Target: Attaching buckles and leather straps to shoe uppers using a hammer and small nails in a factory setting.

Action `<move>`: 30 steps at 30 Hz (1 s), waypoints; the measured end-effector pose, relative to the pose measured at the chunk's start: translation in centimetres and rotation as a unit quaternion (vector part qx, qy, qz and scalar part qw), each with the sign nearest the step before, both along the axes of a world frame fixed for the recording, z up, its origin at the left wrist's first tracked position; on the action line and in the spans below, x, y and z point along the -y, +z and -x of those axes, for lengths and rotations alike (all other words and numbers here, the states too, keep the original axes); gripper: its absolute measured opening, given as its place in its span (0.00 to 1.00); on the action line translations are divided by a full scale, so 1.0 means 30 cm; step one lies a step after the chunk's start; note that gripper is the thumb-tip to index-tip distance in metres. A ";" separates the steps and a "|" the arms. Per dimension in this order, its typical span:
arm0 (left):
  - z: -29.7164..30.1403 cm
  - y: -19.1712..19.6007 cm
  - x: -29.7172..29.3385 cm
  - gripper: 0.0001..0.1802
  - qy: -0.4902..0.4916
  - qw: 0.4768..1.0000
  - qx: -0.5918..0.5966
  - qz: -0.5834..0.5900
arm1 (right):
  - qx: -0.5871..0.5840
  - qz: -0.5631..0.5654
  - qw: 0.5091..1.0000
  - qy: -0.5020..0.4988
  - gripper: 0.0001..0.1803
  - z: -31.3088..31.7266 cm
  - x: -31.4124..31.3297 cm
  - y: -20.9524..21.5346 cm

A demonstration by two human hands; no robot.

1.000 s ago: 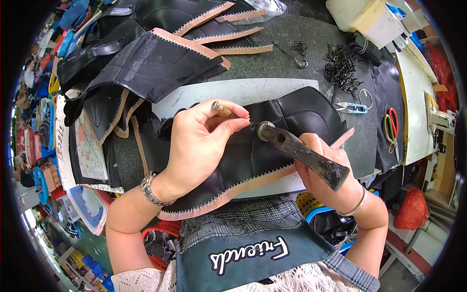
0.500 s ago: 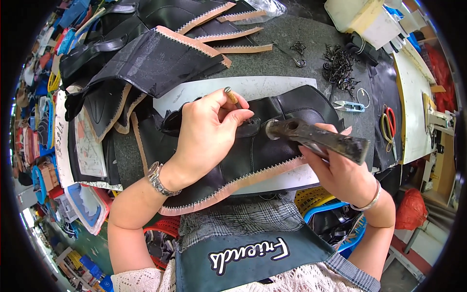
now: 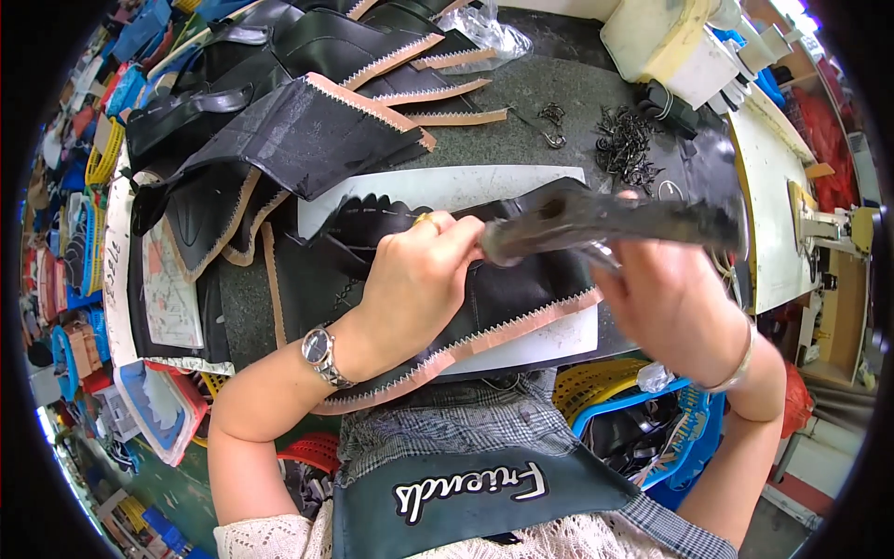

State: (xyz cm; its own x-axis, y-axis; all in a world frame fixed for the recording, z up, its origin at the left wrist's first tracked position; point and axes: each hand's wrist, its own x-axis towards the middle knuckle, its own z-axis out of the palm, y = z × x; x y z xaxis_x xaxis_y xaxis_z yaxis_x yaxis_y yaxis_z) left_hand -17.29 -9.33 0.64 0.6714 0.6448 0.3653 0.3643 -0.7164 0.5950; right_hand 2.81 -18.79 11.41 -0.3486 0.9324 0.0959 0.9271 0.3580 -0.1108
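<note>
My right hand grips a dark metal hammer, blurred by motion; its round face is beside my left fingers. A silvery piece of metal shows under the hammer by my right fingers, its kind unclear. My left hand is closed in a pinch around a short brass-coloured rod, like a punch, mostly hidden by the fingers. Under both hands lies a black leather boot upper with a tan, zigzag-stitched edge. It rests on a white board, and a scalloped black flap rises left of my fingers.
More black leather uppers are piled at the far left. Thin black scraps lie on the dark table at the far right. A white sewing machine stands beyond. Blue and yellow baskets sit below the table's front edge.
My left hand has rolled over, so the rod that stood up between its fingers is now mostly hidden. The hammer has moved left, up against the left fingers. The view has shifted slightly.
</note>
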 end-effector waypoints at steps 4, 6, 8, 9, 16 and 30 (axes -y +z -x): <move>0.022 -0.023 -0.046 0.01 0.061 0.874 0.174 0.449 | -0.104 0.033 0.993 -0.047 0.16 -0.023 0.032 -0.031; 0.021 -0.018 -0.050 0.02 0.058 0.872 0.151 0.463 | -0.142 0.010 0.987 -0.074 0.13 -0.027 0.048 -0.066; 0.012 -0.023 -0.048 0.03 0.060 0.903 0.105 0.412 | -0.180 -0.017 0.978 -0.102 0.10 -0.035 0.049 -0.070; 0.013 -0.019 -0.050 0.03 0.060 0.903 0.104 0.413 | -0.165 -0.006 0.980 -0.107 0.10 -0.036 0.048 -0.049; 0.008 -0.003 -0.049 0.04 0.036 0.951 0.065 0.299 | -0.146 -0.028 0.972 -0.181 0.17 -0.068 0.050 0.012; 0.046 0.023 -0.037 0.04 0.035 0.903 0.118 0.412 | 0.044 0.085 0.995 -0.005 0.17 0.027 0.049 -0.206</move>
State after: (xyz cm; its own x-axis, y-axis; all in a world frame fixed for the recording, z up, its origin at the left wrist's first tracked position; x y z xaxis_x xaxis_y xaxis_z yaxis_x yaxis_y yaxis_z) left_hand -18.68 -8.23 1.32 0.5852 0.8005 -0.1293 0.1849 0.0235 0.9825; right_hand 1.99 -20.26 5.23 -0.3386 0.9362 -0.0943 0.9395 0.3310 -0.0877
